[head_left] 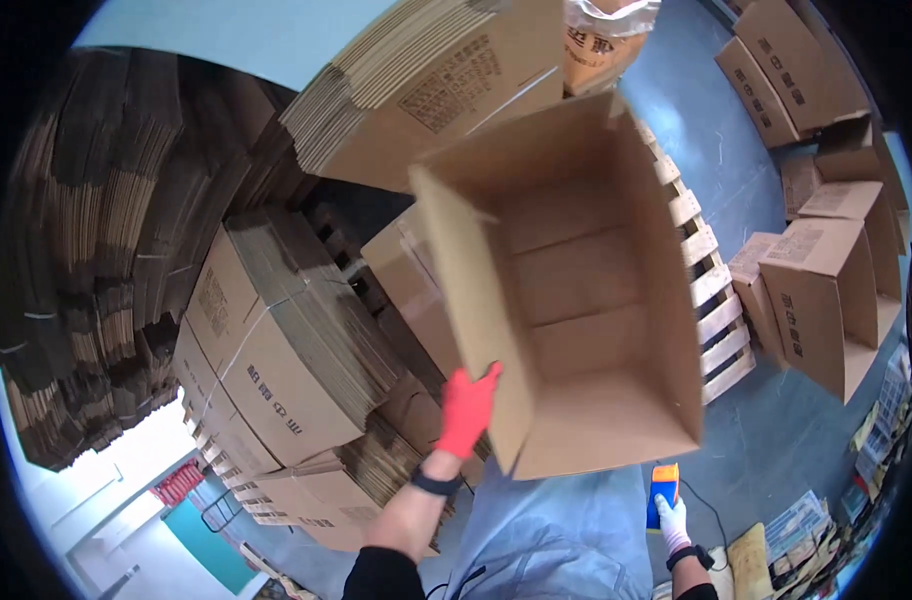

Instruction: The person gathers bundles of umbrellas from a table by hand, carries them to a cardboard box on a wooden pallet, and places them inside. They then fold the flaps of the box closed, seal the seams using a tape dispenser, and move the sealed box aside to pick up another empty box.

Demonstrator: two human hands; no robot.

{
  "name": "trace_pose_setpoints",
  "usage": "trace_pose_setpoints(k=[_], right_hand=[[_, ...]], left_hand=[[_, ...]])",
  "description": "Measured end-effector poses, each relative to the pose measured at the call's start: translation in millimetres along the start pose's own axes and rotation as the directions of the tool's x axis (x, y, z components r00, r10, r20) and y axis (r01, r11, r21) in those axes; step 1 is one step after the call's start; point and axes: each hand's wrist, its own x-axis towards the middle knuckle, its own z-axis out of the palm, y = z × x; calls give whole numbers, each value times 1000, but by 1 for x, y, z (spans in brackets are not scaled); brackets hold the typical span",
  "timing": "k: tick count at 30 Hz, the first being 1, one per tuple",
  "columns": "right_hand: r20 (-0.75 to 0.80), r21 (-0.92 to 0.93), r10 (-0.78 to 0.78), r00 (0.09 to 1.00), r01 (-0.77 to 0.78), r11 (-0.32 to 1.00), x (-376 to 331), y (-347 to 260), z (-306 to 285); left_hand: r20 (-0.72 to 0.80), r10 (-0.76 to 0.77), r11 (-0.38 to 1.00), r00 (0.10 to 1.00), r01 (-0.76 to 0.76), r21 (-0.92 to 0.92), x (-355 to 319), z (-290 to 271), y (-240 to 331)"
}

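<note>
An open cardboard box (pixel 586 290) is tilted in front of me, with its hollow inside facing up toward me. Seams run across the panel at the bottom of it. My left hand (pixel 466 410), in a red glove, grips the box's near left wall, thumb over the edge. Lower right, beside my blue-grey apron (pixel 551 535), my right hand (pixel 671 518) wears a whitish glove. Its fingers are closed round a blue-and-orange handheld tool (pixel 663 490), whose exact kind I cannot make out.
Bundled flat cartons (pixel 286 370) are stacked at left, with another bundle (pixel 426 90) at the back. A wooden pallet (pixel 721 320) lies behind the box. Opened boxes (pixel 816 290) stand on the floor at right. A dark cord (pixel 711 505) trails near my right hand.
</note>
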Motion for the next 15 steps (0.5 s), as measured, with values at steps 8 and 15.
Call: trace_pose_setpoints(k=[8,15], right_hand=[[43,9,74,996,-74,997,-8,0,-9],[27,-60,105,994,-104,993,20,-23,-46]], left_hand=[[1,137,955,991,-132,-267,95,136,39],[-36,13,922,999,-26,-386,169,149,14]])
